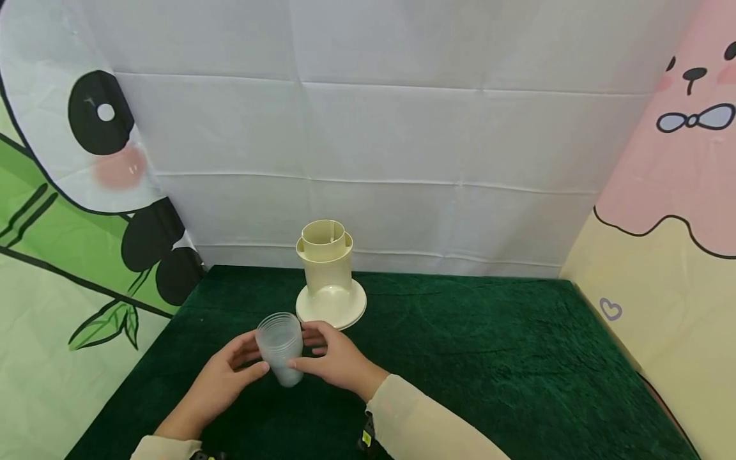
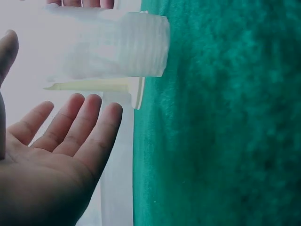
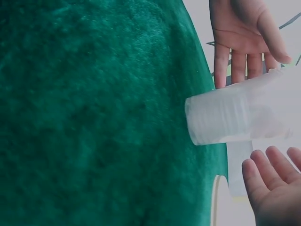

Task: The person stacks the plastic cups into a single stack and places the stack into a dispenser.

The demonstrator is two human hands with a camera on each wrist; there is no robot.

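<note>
A stack of clear plastic cups (image 1: 280, 345) stands upright on the green cloth, mouth upward, between the two hands. On its left, the left hand (image 1: 221, 380) has its fingers spread and gently bent. The right hand (image 1: 339, 361) faces it from the other side, thumb in front and fingers behind. In the left wrist view, a gap separates the left fingers (image 2: 87, 117) from the cups (image 2: 117, 44). The right wrist view likewise has the right fingers (image 3: 265, 172) apart from the stack (image 3: 221, 115). Just behind stands a cream plastic holder (image 1: 328, 275).
Dark green cloth (image 1: 489, 358) covers the table. The holder has a round base (image 1: 351, 306) and a double-ringed top. A white sheet (image 1: 391, 140) hangs behind, with cartoon-printed panels at left (image 1: 46, 383) and right (image 1: 650, 255).
</note>
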